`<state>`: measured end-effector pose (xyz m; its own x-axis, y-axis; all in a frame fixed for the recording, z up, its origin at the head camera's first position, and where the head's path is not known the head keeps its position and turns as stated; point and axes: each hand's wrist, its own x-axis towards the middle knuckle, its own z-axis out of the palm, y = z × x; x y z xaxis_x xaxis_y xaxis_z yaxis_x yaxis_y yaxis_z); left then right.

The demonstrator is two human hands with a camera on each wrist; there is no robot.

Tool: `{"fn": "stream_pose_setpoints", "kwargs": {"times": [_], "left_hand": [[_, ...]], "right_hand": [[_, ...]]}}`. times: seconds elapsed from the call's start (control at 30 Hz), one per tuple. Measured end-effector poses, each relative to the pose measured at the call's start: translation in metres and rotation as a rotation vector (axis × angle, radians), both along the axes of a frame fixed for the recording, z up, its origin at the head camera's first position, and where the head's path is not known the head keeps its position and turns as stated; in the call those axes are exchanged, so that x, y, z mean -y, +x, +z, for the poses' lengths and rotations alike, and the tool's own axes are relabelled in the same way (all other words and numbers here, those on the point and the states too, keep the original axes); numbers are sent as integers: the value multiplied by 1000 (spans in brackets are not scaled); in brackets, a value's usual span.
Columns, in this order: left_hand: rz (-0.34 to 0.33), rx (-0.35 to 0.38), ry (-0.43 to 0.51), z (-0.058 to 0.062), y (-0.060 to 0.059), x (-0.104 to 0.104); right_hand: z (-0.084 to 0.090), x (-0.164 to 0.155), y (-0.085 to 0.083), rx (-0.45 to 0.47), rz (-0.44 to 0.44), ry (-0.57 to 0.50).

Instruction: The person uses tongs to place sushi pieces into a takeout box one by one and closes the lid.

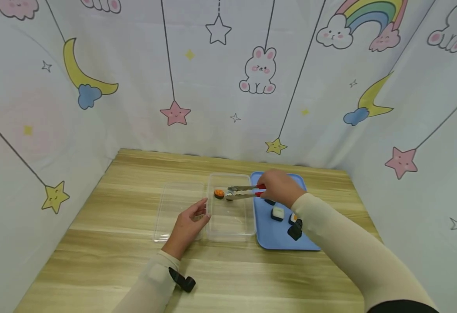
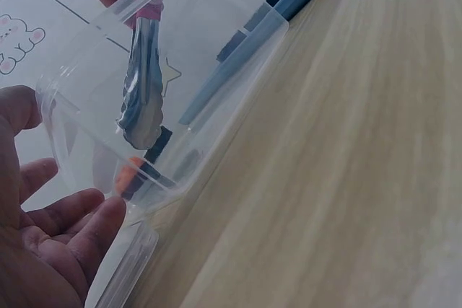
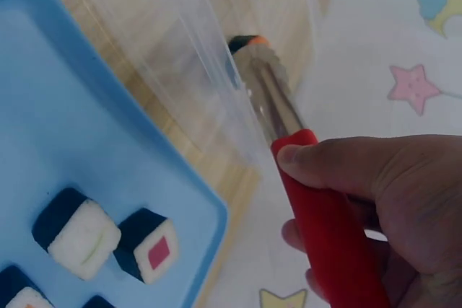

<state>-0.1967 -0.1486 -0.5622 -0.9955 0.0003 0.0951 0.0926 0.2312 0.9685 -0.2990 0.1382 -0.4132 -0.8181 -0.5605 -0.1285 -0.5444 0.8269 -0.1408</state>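
Note:
My right hand (image 1: 281,187) grips a pair of metal tongs (image 3: 274,99) by their red handles. The tips of the tongs reach into a clear plastic box (image 1: 230,221), low inside it, around a small dark-wrapped sushi piece (image 1: 229,197) that they partly hide. Just left of it in the box sits an orange-topped sushi piece (image 1: 218,194). My left hand (image 1: 187,224) is at the left wall of the box, its fingers relaxed and spread along the rim. Through the box wall, the left wrist view shows the scalloped tong ends above the sushi.
A blue tray (image 1: 267,239) stands right of the box, partly under my right arm, with several sushi pieces such as a white-topped one (image 1: 277,213) and a pink-centred one (image 3: 155,254). A clear lid (image 1: 173,200) lies left of the box. A patterned curtain (image 1: 212,139) hangs behind the wooden table (image 1: 115,195).

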Motion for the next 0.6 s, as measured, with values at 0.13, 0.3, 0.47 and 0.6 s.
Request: {"fn": "stream_pose_setpoints", "kwargs": {"times": [0.13, 0.3, 0.47, 0.6], "left_hand": [[-7, 2, -2, 0, -1, -1], [-2, 5, 5, -1, -1, 0], [-4, -3, 17, -2, -2, 1], [-4, 0, 22, -3, -2, 1]], "right_hand": [[-1, 4, -1, 7, 2, 20], [0, 10, 1, -18, 14, 28], [3, 14, 2, -38, 24, 33], [8, 9, 2, 2, -16, -15]]}}
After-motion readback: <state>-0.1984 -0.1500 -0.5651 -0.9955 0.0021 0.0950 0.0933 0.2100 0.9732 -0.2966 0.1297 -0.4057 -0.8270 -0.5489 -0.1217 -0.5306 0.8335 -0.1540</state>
